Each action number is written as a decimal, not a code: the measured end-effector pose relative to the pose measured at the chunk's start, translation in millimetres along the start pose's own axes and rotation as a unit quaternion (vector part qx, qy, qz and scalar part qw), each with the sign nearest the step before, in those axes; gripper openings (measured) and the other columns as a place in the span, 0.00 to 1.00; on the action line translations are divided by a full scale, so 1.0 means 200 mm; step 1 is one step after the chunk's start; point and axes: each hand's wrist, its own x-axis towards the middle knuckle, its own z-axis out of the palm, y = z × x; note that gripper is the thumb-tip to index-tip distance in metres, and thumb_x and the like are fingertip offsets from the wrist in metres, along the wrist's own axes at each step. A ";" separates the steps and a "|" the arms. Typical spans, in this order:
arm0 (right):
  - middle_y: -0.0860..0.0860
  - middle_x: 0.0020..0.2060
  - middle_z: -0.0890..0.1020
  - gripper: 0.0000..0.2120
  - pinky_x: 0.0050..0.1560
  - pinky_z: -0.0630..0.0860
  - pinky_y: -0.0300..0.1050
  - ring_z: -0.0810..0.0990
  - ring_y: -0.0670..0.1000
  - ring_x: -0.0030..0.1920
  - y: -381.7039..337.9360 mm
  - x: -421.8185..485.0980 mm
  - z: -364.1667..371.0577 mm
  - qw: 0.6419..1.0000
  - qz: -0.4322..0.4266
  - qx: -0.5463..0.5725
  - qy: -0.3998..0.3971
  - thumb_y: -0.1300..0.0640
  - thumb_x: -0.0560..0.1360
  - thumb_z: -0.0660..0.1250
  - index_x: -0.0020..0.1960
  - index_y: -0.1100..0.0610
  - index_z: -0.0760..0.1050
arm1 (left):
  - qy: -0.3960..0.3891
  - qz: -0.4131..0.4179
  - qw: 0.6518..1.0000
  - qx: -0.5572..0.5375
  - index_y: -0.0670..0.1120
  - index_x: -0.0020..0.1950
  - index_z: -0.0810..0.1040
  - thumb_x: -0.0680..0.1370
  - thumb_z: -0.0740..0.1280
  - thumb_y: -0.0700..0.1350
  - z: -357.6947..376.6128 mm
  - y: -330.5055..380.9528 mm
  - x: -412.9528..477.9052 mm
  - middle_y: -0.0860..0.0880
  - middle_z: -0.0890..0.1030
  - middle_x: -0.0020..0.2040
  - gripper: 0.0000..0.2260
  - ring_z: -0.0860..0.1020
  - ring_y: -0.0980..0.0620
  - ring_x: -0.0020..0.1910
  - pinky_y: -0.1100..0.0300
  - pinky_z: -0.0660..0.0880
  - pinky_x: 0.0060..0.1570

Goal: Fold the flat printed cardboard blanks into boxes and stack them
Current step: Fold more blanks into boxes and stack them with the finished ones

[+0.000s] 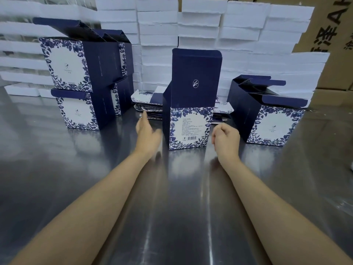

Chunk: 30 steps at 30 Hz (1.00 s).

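Just now the left hand (148, 131) stretches open-fingered toward the pile of flat blue-and-white printed cardboard blanks (147, 107), while the right hand (226, 139) hangs curled and holding nothing. Between them an upright navy floral folded box (191, 127) stands, lid flap raised, on the shiny steel table (172, 207).

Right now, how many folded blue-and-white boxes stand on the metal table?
At least 4: two stacked at left, upper on lower; one centre with its lid up; one at right. More seem to sit behind the left stack, partly hidden.
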 end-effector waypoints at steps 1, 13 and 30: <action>0.46 0.22 0.72 0.14 0.29 0.64 0.39 0.67 0.45 0.24 0.00 -0.01 0.01 1.000 -0.010 -0.006 -0.014 0.66 0.67 0.56 0.26 0.54 0.68 | -0.032 -0.019 0.999 -0.006 0.50 0.79 0.42 0.76 0.57 0.32 0.00 0.00 0.01 0.48 0.50 0.79 0.38 0.47 0.49 0.78 0.48 0.48 0.76; 0.44 0.55 0.81 0.14 0.63 0.73 0.48 0.78 0.44 0.57 -0.01 0.02 -0.02 0.989 0.014 0.078 0.122 0.52 0.79 0.56 0.60 0.48 0.76 | 0.013 -0.006 0.997 -0.082 0.49 0.78 0.53 0.77 0.59 0.33 0.00 -0.08 0.13 0.49 0.67 0.67 0.32 0.67 0.51 0.67 0.58 0.69 0.62; 0.50 0.52 0.80 0.12 0.54 0.74 0.47 0.77 0.48 0.50 0.01 0.04 -0.01 0.989 0.002 0.077 0.123 0.59 0.80 0.58 0.60 0.54 0.75 | -0.070 0.106 0.991 -0.051 0.47 0.76 0.60 0.81 0.62 0.41 0.01 -0.06 0.06 0.54 0.70 0.69 0.24 0.69 0.59 0.66 0.75 0.65 0.59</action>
